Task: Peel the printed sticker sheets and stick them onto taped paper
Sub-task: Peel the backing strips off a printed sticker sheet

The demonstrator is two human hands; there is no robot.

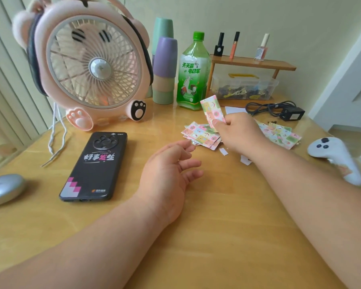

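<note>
My right hand (241, 133) pinches a small colourful sticker sheet (212, 110) and holds it upright above the table. Under and to the left of that hand lies a pile of similar printed sticker sheets (200, 133). A second pile of sticker sheets (279, 134) lies to the right of the hand. My left hand (169, 172) hovers near the table middle, fingers relaxed and holding nothing. Small white paper scraps (223, 151) lie near my right wrist. A white paper (234, 110) shows behind the right hand.
A black phone (94, 166) lies to the left. A pink fan (92, 63), stacked cups (165, 69) and a green bottle (193, 74) stand at the back. A wooden rack (252, 63) over a plastic box, a black adapter (291, 114), a white controller (333, 155) and a silver case (2, 189) surround the area.
</note>
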